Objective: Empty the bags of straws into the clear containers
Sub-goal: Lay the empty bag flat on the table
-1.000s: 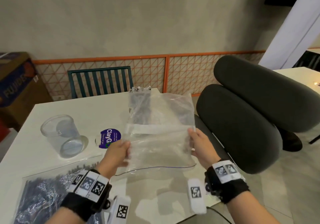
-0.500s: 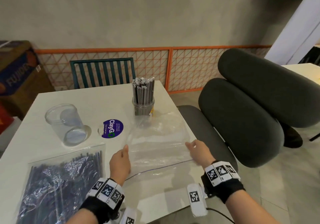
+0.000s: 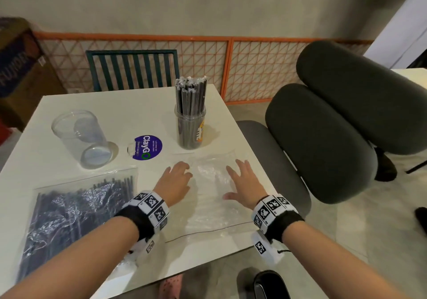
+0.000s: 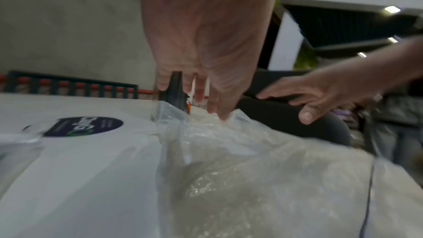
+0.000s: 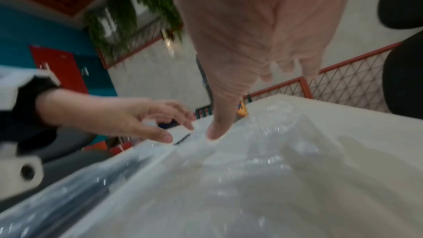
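Note:
An empty clear plastic bag (image 3: 210, 197) lies flat on the white table (image 3: 143, 104) near its right front corner. My left hand (image 3: 176, 179) hovers at its left side with fingers loosely spread, and my right hand (image 3: 242, 183) spreads flat over its right part; neither grips it. Both wrist views show the crumpled bag (image 4: 228, 160) (image 5: 240, 169) under straight fingers. Behind it stands a clear container (image 3: 190, 127) filled with dark straws. An empty clear container (image 3: 80, 137) stands at the left. A full bag of dark straws (image 3: 74, 213) lies at the front left.
A round purple sticker (image 3: 146, 147) lies between the two containers. A grey padded chair (image 3: 335, 141) stands close to the table's right edge. A green slatted chair (image 3: 131, 70) and an orange mesh fence (image 3: 231, 67) are behind the table.
The empty bag, held up in both hands a second ago, came down onto the table. Both hands let go of its edges and now spread open over it.

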